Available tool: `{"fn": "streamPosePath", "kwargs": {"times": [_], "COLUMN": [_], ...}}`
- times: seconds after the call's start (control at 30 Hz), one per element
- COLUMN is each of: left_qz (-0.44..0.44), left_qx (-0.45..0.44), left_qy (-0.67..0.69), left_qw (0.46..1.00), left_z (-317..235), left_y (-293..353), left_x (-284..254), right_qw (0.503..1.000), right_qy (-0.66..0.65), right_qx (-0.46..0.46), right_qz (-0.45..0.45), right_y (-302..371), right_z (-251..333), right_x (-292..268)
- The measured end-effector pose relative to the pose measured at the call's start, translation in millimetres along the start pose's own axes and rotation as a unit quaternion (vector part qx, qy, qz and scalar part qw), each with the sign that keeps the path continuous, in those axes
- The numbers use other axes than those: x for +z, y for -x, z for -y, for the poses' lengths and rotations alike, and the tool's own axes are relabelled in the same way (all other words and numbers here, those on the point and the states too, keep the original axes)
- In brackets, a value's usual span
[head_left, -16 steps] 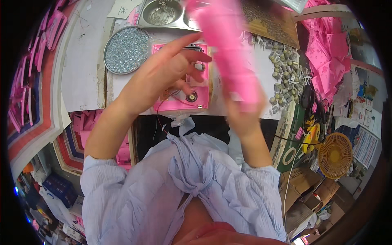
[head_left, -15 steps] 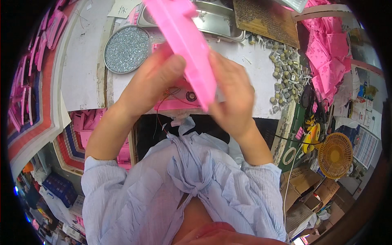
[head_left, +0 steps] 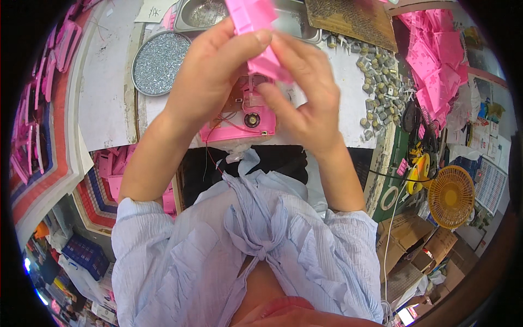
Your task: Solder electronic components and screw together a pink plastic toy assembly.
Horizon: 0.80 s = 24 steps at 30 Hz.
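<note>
A pink plastic cover piece (head_left: 251, 19), long and ridged, is raised above the bench in front of me. My left hand (head_left: 223, 62) is closed on its left side, thumb laid across the face. Against the cover's right edge are the outstretched fingers of my right hand (head_left: 310, 92); its thumb stands apart, lower down. Beneath both hands a pink plastic case (head_left: 229, 135) lies on the white bench top, partly hidden by my left hand and wrist. A round black speaker (head_left: 251, 120) and thin red wires show inside the case.
Left of my hands stands a round tray (head_left: 158, 62) full of small silvery screws. Metal pans (head_left: 297, 24) and a brown board (head_left: 354, 22) lie at the back. Several small cylindrical motors (head_left: 376, 82) are scattered right, beside stacked pink panels (head_left: 430, 60). A yellow fan (head_left: 451, 196) stands farther right.
The pink cover has moved up and away from me, uncovering more of the case and its speaker. My right thumb has come away from the cover, and the fingers have spread.
</note>
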<state>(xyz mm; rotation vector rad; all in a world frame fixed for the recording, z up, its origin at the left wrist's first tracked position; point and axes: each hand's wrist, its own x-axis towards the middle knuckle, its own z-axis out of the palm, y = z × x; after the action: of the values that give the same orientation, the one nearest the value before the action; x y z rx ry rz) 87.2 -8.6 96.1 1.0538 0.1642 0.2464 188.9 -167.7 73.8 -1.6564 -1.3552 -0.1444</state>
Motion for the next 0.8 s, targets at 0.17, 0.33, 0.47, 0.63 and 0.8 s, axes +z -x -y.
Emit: {"fn": "streamPosePath", "kwargs": {"times": [0.17, 0.33, 0.47, 0.63, 0.8], "left_qz": [0.023, -0.016, -0.092, -0.084, -0.102], "left_qx": [0.071, -0.048, -0.04, 0.02, -0.041], "left_qy": [0.003, -0.141, -0.437, -0.513, -0.481], "left_qw": [0.997, 0.989, 0.894, 0.854, 0.87], "left_z": [-12, -6, 11, 35, 38], "left_y": [6, 41, 71, 88, 97], "left_x": [-32, -31, -32, -39, -45], "right_qw": [0.972, 0.88, 0.929, 0.94, 0.948], "right_qy": [-0.117, -0.302, -0.127, -0.041, -0.019], "right_qx": [0.164, 0.357, 0.346, 0.326, 0.29], "right_qz": [-0.12, -0.085, 0.032, 0.089, 0.131], "right_y": [-4, 27, 73, 93, 87], "right_z": [-10, 22, 27, 21, 9], "right_x": [-27, -23, -13, 3, 9]}}
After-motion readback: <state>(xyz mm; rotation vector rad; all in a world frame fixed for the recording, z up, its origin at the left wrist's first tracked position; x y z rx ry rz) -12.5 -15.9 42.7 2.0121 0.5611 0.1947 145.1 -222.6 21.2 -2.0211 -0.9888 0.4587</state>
